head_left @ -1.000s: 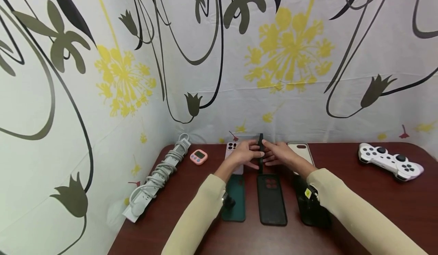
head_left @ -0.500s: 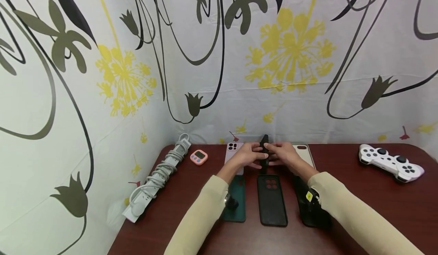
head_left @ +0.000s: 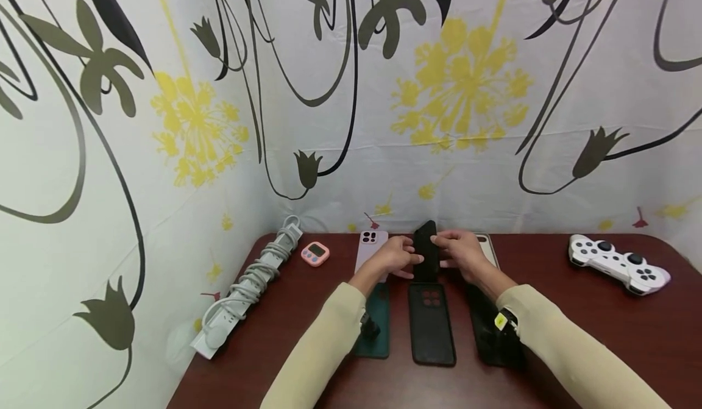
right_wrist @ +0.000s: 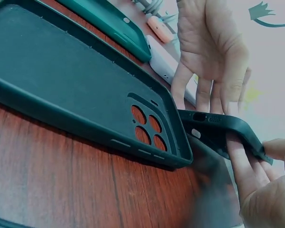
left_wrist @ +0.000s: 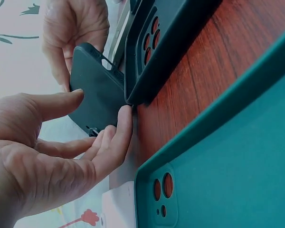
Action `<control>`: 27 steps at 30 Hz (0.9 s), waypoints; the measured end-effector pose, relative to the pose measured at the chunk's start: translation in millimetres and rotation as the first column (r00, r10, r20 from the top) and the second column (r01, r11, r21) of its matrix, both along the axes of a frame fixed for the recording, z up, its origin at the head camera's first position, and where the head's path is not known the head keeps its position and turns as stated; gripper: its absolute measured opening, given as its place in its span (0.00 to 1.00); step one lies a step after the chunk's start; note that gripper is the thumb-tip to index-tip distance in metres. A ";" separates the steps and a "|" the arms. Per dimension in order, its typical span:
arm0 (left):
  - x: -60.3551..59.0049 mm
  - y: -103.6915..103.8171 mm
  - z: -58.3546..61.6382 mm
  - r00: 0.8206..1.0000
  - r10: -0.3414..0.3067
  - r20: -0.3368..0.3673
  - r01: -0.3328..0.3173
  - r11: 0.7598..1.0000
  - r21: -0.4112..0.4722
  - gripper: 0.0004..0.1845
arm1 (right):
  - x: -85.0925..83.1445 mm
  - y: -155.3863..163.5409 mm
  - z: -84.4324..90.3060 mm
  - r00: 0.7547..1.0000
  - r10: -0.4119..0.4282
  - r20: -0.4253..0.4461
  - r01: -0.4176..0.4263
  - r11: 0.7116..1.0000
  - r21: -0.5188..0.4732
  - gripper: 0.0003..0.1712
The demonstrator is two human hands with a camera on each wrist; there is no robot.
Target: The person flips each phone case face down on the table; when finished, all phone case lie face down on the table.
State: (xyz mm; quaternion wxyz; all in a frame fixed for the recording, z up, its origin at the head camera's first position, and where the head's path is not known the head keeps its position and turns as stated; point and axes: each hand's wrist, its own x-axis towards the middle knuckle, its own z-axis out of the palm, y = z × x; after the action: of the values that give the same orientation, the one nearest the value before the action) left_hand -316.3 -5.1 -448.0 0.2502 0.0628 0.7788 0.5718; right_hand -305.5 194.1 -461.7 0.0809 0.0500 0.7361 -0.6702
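Note:
Both hands meet at the back middle of the dark red table [head_left: 603, 336] around a black phone case [head_left: 425, 250], which stands tilted on its lower end. My right hand [head_left: 446, 250] pinches it, fingers under its back and thumb on the rim, as the right wrist view shows of the case [right_wrist: 218, 130] and hand [right_wrist: 256, 152]. My left hand [head_left: 406, 258] touches its other edge with nearly straight fingers [left_wrist: 126, 118]. Just in front lies a second black case [head_left: 431, 323], flat with its inside up.
A green case [head_left: 375, 323] and another black case [head_left: 493, 336] flank the flat one. A lilac case [head_left: 368, 247] and a pale case [head_left: 488, 244] lie at the back. Left are a pink timer [head_left: 315, 253] and a power strip [head_left: 247, 281]; right, a white game controller [head_left: 616, 263].
The black case stood edge-on between both palms; it has now turned its broad side toward me and leans back. Both hands stayed around it, shifting slightly.

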 end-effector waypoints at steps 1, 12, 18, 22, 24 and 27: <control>0.5 -0.9 -0.4 1.000 0.005 0.001 -0.004 1.000 -0.006 0.36 | 0.8 -0.1 -0.3 1.000 -0.003 0.005 0.003 1.000 -0.014 0.29; -0.9 3.4 -2.0 0.998 -0.027 -0.065 0.020 0.994 -0.108 0.39 | 2.5 5.3 -4.3 0.999 -0.027 0.028 0.029 0.996 -0.079 0.32; 1.1 2.6 -2.6 0.996 0.000 -0.092 -0.012 0.991 -0.130 0.39 | 1.3 5.1 -6.8 1.000 -0.013 0.020 0.013 0.999 -0.045 0.35; 1.8 2.9 -2.0 0.992 0.022 -0.121 -0.042 0.986 -0.163 0.39 | 1.4 5.9 -9.7 1.000 -0.010 0.018 0.011 0.999 -0.031 0.36; 1.7 3.6 -0.9 0.990 0.029 -0.135 -0.054 0.981 -0.185 0.39 | 0.7 6.0 -10.8 1.000 -0.012 0.015 0.012 1.000 -0.013 0.35; 1.5 4.6 -0.2 0.986 0.028 -0.162 -0.066 0.970 -0.234 0.39 | -0.4 4.3 -11.5 1.000 -0.017 -0.001 0.017 0.999 0.050 0.32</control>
State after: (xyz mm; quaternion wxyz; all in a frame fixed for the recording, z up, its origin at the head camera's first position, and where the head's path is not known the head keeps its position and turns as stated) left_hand -314.8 -0.6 -448.2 0.1799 0.0588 0.8604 0.4732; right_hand -305.9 198.4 -473.2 0.0736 0.0583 0.7523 -0.6521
